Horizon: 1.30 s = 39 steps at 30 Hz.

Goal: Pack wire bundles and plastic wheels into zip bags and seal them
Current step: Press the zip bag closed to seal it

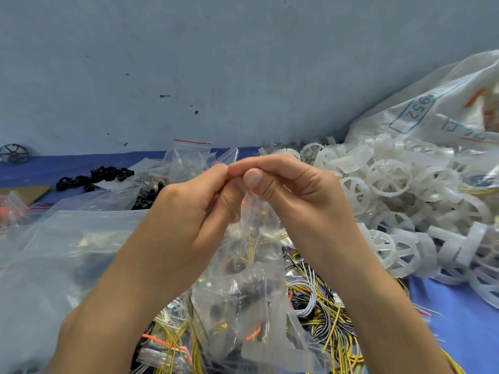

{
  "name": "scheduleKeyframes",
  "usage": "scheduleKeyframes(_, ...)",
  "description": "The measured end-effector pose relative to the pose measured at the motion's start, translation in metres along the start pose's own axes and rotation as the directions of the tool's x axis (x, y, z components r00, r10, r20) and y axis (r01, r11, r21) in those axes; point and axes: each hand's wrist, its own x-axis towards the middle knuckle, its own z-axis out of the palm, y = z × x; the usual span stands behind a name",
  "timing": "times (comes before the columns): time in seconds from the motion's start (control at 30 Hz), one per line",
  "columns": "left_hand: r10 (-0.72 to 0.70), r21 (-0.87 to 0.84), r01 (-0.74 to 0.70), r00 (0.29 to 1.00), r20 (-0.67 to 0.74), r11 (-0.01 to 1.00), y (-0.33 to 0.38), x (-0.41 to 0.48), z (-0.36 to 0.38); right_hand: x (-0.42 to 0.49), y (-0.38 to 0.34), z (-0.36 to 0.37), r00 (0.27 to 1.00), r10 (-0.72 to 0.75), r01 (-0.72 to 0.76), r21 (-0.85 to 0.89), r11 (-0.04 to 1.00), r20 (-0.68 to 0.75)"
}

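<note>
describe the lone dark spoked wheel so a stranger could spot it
Follow the grey-blue wall down to the blue surface at the far left. The dark spoked plastic wheel sits there alone, unlike the translucent white wheels piled at right.

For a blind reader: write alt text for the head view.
The left hand and right hand pinch the top of a clear zip bag holding wires, above a tangle of yellow and black wire bundles. White plastic wheels are heaped at right on the blue table.
</note>
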Motion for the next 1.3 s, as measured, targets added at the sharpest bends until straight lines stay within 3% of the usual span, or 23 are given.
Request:
scheduleKeyframes(0.23,-0.020,0.080,0.023,0.999,-0.046,0.997,0.002,0.001,0.000,0.001,0.006,0.000,0.992,0.118,-0.115,0.070,0.991,-0.033)
scheduleKeyframes(0.37,-0.050,0.048,0.050,0.999,-0.001,0.998,0.003,-0.001,-0.005,0.001,0.006,0.006,0.992,0.124,-0.121,0.091,0.988,-0.027)
scheduleKeyframes(0.7,-0.054,0.128,0.052,0.998,0.016,0.990,0.001,0.000,-0.008,-0.002,0.006,0.024,0.980,0.118,-0.103,0.095,0.990,-0.162)
scheduleKeyframes(1.3,-0.118,0.121,0.106,0.989,0.092,0.987,-0.004,-0.005,-0.016,0.003,0.014,-0.005,0.920,0.151,-0.164,-0.004,0.986,-0.362)
